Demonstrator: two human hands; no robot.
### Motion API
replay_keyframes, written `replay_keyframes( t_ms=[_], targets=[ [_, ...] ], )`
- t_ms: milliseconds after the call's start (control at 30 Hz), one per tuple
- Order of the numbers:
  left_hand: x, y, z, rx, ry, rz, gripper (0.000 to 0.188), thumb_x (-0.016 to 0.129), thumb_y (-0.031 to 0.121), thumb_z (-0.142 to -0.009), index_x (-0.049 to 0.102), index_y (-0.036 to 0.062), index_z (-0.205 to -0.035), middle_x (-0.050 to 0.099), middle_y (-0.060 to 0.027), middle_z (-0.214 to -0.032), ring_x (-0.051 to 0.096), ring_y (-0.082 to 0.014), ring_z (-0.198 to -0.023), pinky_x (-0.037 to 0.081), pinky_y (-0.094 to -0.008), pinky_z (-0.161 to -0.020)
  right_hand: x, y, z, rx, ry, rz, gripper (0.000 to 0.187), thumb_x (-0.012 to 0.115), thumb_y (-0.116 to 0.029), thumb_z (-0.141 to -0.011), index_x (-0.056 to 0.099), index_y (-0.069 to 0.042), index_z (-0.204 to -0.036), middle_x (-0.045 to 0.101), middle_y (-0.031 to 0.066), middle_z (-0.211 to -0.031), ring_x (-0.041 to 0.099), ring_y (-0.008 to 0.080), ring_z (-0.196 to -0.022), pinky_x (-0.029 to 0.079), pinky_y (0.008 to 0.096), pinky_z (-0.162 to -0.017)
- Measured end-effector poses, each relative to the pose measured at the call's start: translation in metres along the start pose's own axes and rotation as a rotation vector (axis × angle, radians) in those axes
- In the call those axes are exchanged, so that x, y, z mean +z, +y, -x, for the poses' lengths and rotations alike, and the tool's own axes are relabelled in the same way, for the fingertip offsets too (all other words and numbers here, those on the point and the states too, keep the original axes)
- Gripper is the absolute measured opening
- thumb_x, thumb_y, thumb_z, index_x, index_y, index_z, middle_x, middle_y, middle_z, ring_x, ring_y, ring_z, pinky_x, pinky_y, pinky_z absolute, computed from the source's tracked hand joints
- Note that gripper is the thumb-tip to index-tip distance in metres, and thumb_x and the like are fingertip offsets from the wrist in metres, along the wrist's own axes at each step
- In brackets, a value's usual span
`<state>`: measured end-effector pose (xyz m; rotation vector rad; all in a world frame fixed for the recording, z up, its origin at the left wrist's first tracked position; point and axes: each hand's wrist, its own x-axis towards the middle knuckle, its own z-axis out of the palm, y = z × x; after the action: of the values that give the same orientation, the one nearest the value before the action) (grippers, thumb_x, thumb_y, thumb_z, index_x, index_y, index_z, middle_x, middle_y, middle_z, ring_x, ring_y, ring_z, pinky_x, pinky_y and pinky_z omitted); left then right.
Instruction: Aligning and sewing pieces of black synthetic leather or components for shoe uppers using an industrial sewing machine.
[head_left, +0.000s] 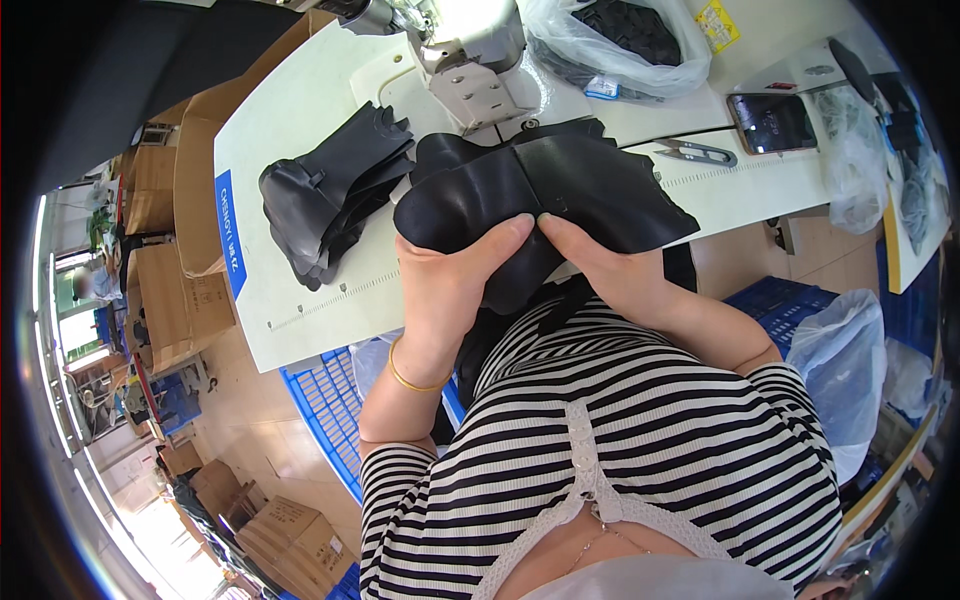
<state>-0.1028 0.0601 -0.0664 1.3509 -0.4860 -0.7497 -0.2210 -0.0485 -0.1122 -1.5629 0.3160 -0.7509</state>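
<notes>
Both hands' grip closed on black leather piece (540,200): left hand (455,275), right hand (600,265); fingers hidden beneath.

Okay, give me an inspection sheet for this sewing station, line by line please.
Surface: white table, ruler marks along its near edge.
Job's things: black leather piece held at the table edge; stack of black pieces to the left.
Clutter: snips, phone, plastic bags.
Grippers: left hand and right hand both pinch the leather piece.
Cables: nothing seen.
Surroundings: sewing machine, blue crates, cardboard boxes.
</notes>
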Motion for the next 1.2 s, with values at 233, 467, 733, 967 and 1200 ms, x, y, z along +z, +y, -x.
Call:
replay_keyframes(
  t_ms=[233, 467, 733, 967, 1200],
  targets=[
    [-0.001, 0.003, -0.003, 0.020, 0.007, 0.059, 0.038, 0.069, -0.011, -0.071, 0.061, -0.0018, -0.107, 0.066, -0.0090, -0.099, 0.064, -0.0162, -0.087, 0.052, -0.0286, -0.080, 0.003, -0.003, -0.008, -0.119, 0.065, -0.022, 0.016, 0.066, -0.003, -0.083, 0.062, 0.004, -0.098, 0.064, 0.0046, -0.087, 0.060, 0.0119, -0.076, 0.048, 0.0237, -0.069],
    [-0.007, 0.027, -0.016, 0.007, 0.042, 0.110, 0.026, 0.070, -0.010, -0.071, 0.064, -0.0029, -0.096, 0.067, -0.0083, -0.091, 0.065, -0.0141, -0.080, 0.054, -0.0272, -0.073, -0.014, -0.028, -0.033, 0.229, 0.100, -0.292, 0.021, 0.058, -0.012, -0.092, 0.061, -0.002, -0.110, 0.065, 0.0033, -0.095, 0.060, 0.0061, -0.073, 0.046, 0.0173, -0.051],
    [-0.020, 0.059, -0.045, -0.006, -0.021, 0.092, 0.020, 0.069, -0.009, -0.072, 0.066, -0.0056, -0.092, 0.069, -0.0104, -0.085, 0.066, -0.0154, -0.071, 0.055, -0.0261, -0.068, 0.002, -0.042, -0.069, 0.119, 0.200, -0.375, 0.020, 0.064, -0.020, -0.089, 0.061, -0.005, -0.102, 0.061, -0.0014, -0.081, 0.055, 0.0035, -0.062, 0.045, 0.0177, -0.045],
    [-0.019, 0.077, -0.045, 0.049, -0.023, 0.109, 0.023, 0.071, -0.007, -0.072, 0.066, -0.0039, -0.094, 0.069, -0.0091, -0.086, 0.066, -0.0141, -0.073, 0.055, -0.0268, -0.069, 0.007, -0.055, -0.073, 0.132, 0.216, -0.415, 0.015, 0.066, -0.018, -0.088, 0.062, -0.005, -0.095, 0.062, -0.0002, -0.082, 0.056, 0.0039, -0.061, 0.043, 0.0183, -0.042],
    [-0.024, 0.074, -0.070, -0.001, -0.054, 0.144, 0.021, 0.071, -0.006, -0.073, 0.066, -0.0007, -0.094, 0.068, -0.0072, -0.085, 0.065, -0.0136, -0.071, 0.055, -0.0263, -0.066, 0.009, -0.047, -0.097, 0.110, 0.230, -0.374, 0.016, 0.066, -0.019, -0.088, 0.063, -0.005, -0.093, 0.061, -0.0012, -0.075, 0.052, 0.0028, -0.056, 0.039, 0.0177, -0.041]
  ],
)
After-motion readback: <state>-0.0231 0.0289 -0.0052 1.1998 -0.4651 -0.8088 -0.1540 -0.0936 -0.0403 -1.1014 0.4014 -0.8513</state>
